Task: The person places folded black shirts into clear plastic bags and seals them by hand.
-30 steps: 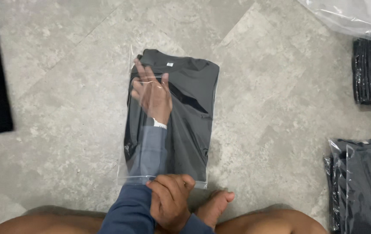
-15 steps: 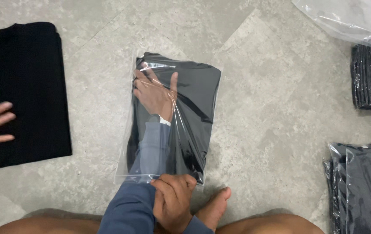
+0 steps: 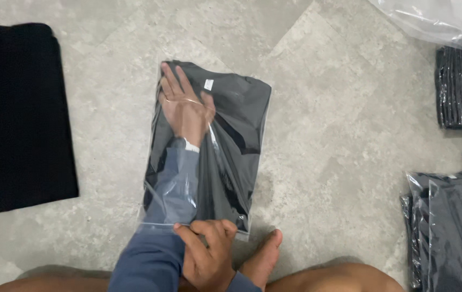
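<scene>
Clear plastic bag [image 3: 252,178] lies flat on the grey stone-tile floor [image 3: 339,135], open end toward the person. Inside: one folded dark grey garment [image 3: 236,124] with a small white label near its top edge; it fills the bag almost to the far end.

Left hand [image 3: 184,108] is inside the bag, forearm and blue sleeve [image 3: 174,184] through the opening; fingers spread flat on the garment's upper left corner, not closed around anything. Right hand [image 3: 206,254] pinches the bag's near edge at the opening, fingers curled closed on the plastic.

Right side: stack of bagged dark garments [image 3: 450,227], cut off by the frame. Above it, a further dark bagged pile [image 3: 460,86]; contents hard to make out. Left: black folded cloth [image 3: 17,113], unbagged, partly out of frame. A bare foot [image 3: 263,259] shows beside the right hand.
</scene>
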